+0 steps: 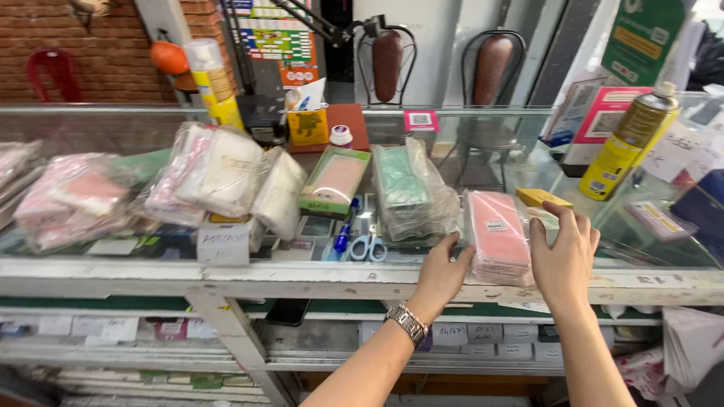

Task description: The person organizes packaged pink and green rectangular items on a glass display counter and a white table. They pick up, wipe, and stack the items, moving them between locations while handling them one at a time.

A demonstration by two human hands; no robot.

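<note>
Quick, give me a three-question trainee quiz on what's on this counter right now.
1. True or false: both hands touch the pink stack.
2. What lies just left of the left hand? A) scissors B) a hammer C) a cup
3. What colour is the spray can at the right?

Key: 1 true, the right hand is on its other side. 2 A, the scissors. 3 yellow.

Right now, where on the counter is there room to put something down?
Bare glass lies behind the pink stack toward the yellow spray can. Left of the scissors it is crowded with bagged bundles. Both hands flank the pink stack.
</note>
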